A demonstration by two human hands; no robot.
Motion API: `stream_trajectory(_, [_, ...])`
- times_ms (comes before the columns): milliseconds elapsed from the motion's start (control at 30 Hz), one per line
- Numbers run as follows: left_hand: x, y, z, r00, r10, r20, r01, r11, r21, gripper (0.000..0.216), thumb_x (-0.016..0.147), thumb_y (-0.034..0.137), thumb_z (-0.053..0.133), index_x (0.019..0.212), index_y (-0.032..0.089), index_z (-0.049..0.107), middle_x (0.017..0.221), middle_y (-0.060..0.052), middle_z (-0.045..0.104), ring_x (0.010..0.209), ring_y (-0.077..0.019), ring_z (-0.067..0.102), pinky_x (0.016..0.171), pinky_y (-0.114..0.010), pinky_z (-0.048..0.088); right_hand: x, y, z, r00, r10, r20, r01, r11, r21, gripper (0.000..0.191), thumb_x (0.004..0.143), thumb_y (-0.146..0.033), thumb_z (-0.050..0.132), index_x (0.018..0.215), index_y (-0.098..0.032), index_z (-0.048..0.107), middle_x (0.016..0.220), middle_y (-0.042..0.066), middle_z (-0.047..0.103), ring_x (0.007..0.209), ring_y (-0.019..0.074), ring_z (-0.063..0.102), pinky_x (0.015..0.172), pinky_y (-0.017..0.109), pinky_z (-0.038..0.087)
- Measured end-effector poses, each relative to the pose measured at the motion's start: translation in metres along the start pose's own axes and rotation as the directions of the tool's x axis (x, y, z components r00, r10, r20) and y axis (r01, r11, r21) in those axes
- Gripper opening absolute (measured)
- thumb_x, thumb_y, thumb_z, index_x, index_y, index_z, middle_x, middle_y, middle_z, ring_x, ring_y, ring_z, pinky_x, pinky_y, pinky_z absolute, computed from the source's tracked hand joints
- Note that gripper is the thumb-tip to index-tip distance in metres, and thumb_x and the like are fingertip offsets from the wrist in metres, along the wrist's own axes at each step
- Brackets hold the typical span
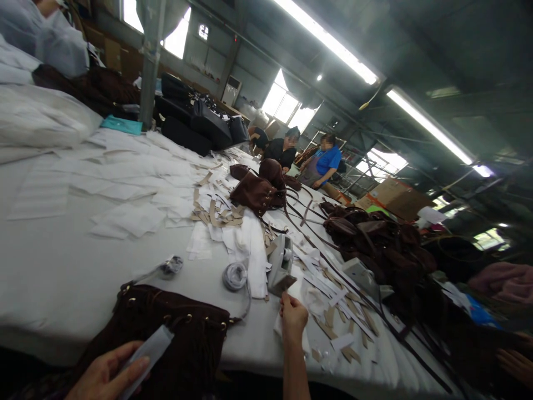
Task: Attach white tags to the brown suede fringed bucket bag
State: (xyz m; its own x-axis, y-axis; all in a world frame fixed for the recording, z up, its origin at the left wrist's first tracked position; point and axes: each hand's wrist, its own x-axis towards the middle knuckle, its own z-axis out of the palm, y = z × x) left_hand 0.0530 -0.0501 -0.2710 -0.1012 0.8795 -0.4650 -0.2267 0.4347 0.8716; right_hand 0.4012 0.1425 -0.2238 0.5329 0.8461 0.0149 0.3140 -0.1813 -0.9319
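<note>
My left hand [104, 375] sits at the bottom left, fingers closed on a pale grey strip [147, 350], over a dark brown suede bag [175, 333] with metal eyelets at the table's near edge. My right hand [292, 318] reaches forward over the table, fingers curled in a pinch among white paper slips [333, 297]; what it holds is too small to make out. Just beyond it stands a grey iron [280, 266] and a grey tape roll [234, 275].
The long white table [62, 261] carries white sheets, tan strips, brown bags [256, 191] and a heap of bags and straps [375, 239] at right. Two people work at the far end [303, 155]. Another person's hand [516, 361] shows at lower right. A post [150, 61] rises at left.
</note>
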Motion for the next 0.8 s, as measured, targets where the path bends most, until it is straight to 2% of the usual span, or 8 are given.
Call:
stream_trajectory(100, [-0.004,0.016,0.002,0.995,0.047,0.092,-0.051,0.998,0.046,0.044,0.072,0.056,0.068,0.089,0.015,0.068,0.072,-0.001,0.065,0.067,-0.0174,0.058,0.059,-0.022,0.045,-0.047,-0.012,0.008,0.984,-0.015,0.179,0.018,1.000,-0.013,0.049,0.061,-0.064,0.067,0.069,-0.016,0.064,0.052,-0.002,0.055,0.041,0.0110,0.039,0.041,0.025,0.029])
stream_trajectory(167, [-0.005,0.023,0.002,0.989,0.096,0.109,-0.104,0.992,0.072,0.041,0.075,0.053,0.066,0.086,0.014,0.067,0.071,-0.001,0.063,0.065,-0.0164,0.055,0.057,-0.022,0.043,-0.095,-0.024,0.020,0.918,-0.020,0.396,0.024,1.000,-0.006,0.043,0.066,-0.060,0.069,0.071,-0.017,0.064,0.053,-0.003,0.053,0.044,0.0105,0.039,0.042,0.023,0.030])
stream_trajectory(267, [-0.008,0.028,0.003,0.984,0.144,0.105,-0.154,0.983,0.097,0.038,0.081,0.051,0.060,0.088,0.013,0.066,0.079,-0.003,0.066,0.073,-0.0188,0.057,0.064,-0.024,0.045,-0.167,-0.043,0.038,0.617,-0.066,0.784,0.078,0.997,0.022,0.034,0.081,-0.050,0.061,0.076,-0.017,0.064,0.058,-0.003,0.053,0.049,0.0105,0.042,0.046,0.022,0.033])
stream_trajectory(333, [-0.013,0.030,0.005,0.980,0.180,0.083,-0.190,0.971,0.143,0.035,0.084,0.048,0.057,0.091,0.014,0.066,0.084,-0.004,0.067,0.078,-0.0201,0.058,0.069,-0.025,0.045,-0.202,-0.052,0.050,0.518,-0.085,0.851,0.097,0.994,0.040,0.031,0.084,-0.045,0.059,0.074,-0.016,0.064,0.059,-0.003,0.053,0.052,0.0108,0.044,0.050,0.022,0.035])
stream_trajectory(433, [-0.023,0.035,0.008,0.968,0.243,0.065,-0.251,0.944,0.214,0.029,0.087,0.042,0.054,0.094,0.016,0.066,0.088,-0.004,0.068,0.082,-0.0207,0.060,0.074,-0.026,0.045,-0.225,-0.054,0.066,0.538,-0.107,0.836,0.153,0.988,0.028,0.033,0.085,-0.042,0.059,0.067,-0.015,0.065,0.058,-0.001,0.055,0.055,0.0120,0.047,0.054,0.023,0.037])
stream_trajectory(600, [-0.031,0.040,0.009,0.951,0.303,0.061,-0.307,0.907,0.288,0.022,0.088,0.035,0.054,0.093,0.017,0.066,0.091,-0.004,0.069,0.086,-0.0210,0.061,0.079,-0.026,0.044,-0.225,-0.041,0.082,0.609,-0.030,0.793,0.144,0.987,-0.073,0.041,0.080,-0.046,0.062,0.053,-0.015,0.059,0.048,-0.001,0.051,0.047,0.0110,0.043,0.047,0.023,0.033])
stream_trajectory(667, [-0.031,0.039,0.007,0.955,0.285,0.087,-0.297,0.933,0.205,0.022,0.087,0.035,0.056,0.094,0.017,0.066,0.090,-0.004,0.069,0.085,-0.0196,0.060,0.077,-0.025,0.044,-0.224,-0.038,0.082,0.604,0.037,0.796,0.063,0.994,-0.094,0.043,0.078,-0.050,0.062,0.053,-0.016,0.058,0.045,-0.002,0.050,0.041,0.0096,0.040,0.042,0.023,0.030])
stream_trajectory(800, [-0.029,0.035,0.004,0.969,0.160,0.187,-0.134,0.980,-0.146,0.029,0.083,0.040,0.063,0.090,0.012,0.067,0.068,-0.001,0.062,0.058,-0.0109,0.051,0.054,-0.019,0.038,-0.227,-0.043,0.081,0.587,0.106,0.802,-0.064,0.994,-0.085,0.043,0.074,-0.054,0.063,0.055,-0.016,0.056,0.046,-0.002,0.050,0.037,0.0081,0.037,0.037,0.022,0.027])
